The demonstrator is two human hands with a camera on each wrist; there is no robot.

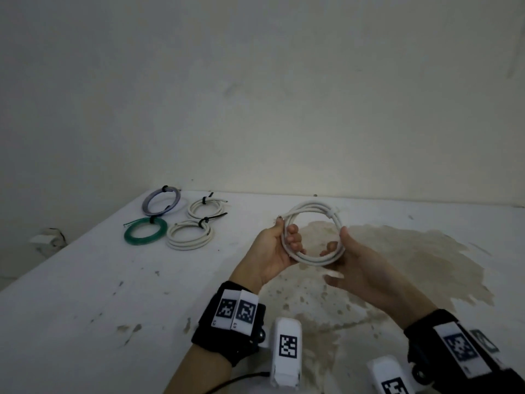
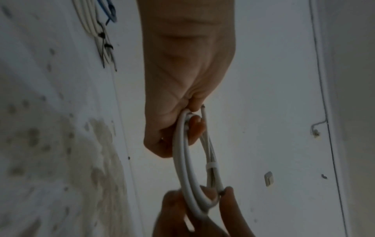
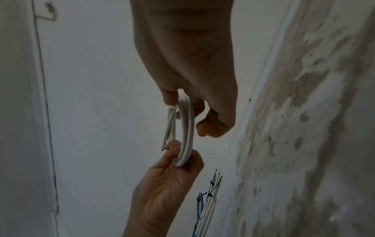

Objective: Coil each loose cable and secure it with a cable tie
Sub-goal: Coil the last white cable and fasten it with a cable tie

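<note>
A white cable coil (image 1: pixel 312 207) hangs in the air above the table, held between both hands. My left hand (image 1: pixel 286 231) grips its left side, thumb outside and fingers curled through the loop. My right hand (image 1: pixel 338 241) pinches the right side, with one finger stretched out below. A white tie (image 1: pixel 328 214) wraps the coil's upper right part. In the left wrist view the left hand (image 2: pixel 192 118) clasps the coil (image 2: pixel 182 160), and the white tie (image 2: pixel 211 165) shows on the far strands. Seen from the right wrist, the right hand (image 3: pixel 182 102) holds the coil (image 3: pixel 187 125).
Several tied coils lie at the table's back left: purple (image 1: pixel 161 201), white (image 1: pixel 205 209), green (image 1: pixel 145 231), white (image 1: pixel 189 234), all with black ties. A brown stain (image 1: pixel 397 265) spreads under the hands. The wall rises behind; the table's left edge (image 1: pixel 71 245) runs diagonally.
</note>
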